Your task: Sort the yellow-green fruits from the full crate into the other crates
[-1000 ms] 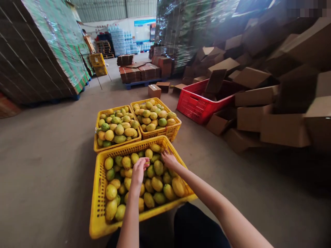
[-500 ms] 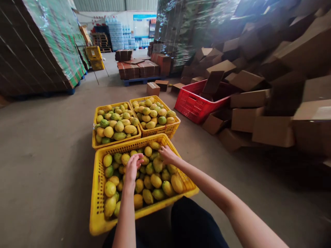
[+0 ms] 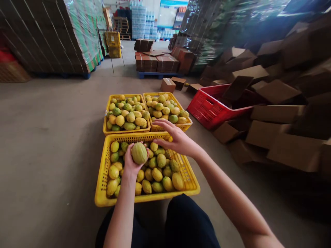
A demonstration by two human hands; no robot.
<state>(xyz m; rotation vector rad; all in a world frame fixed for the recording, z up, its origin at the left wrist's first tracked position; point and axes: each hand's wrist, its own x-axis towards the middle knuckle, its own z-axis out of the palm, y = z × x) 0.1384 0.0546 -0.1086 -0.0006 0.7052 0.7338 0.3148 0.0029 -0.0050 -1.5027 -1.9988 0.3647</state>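
Note:
Wrapped around a pale green, ribbed fruit [image 3: 139, 153], my left hand [image 3: 130, 161] holds it above the near yellow crate [image 3: 102, 172]. My right hand [image 3: 176, 137] hovers over that crate's far right part, fingers stretched out, with nothing in it. Loose yellow and green fruits [image 3: 157, 174] lie in the near crate. Just beyond it are two more yellow crates filled with similar fruit, one at the left [image 3: 104, 119] and one at the right [image 3: 186, 126].
A red crate [image 3: 207, 108] stands to the right, beside a large heap of cardboard boxes [image 3: 292, 148]. Farther off are a blue pallet [image 3: 157, 74] with stacked cardboard, wrapped stacks [image 3: 85, 34] and a small box [image 3: 167, 85].
My left hand now holds the pale green fruit, which was not visible in it before. My right hand has lifted from the fruits and spread its fingers. The view has shifted left.

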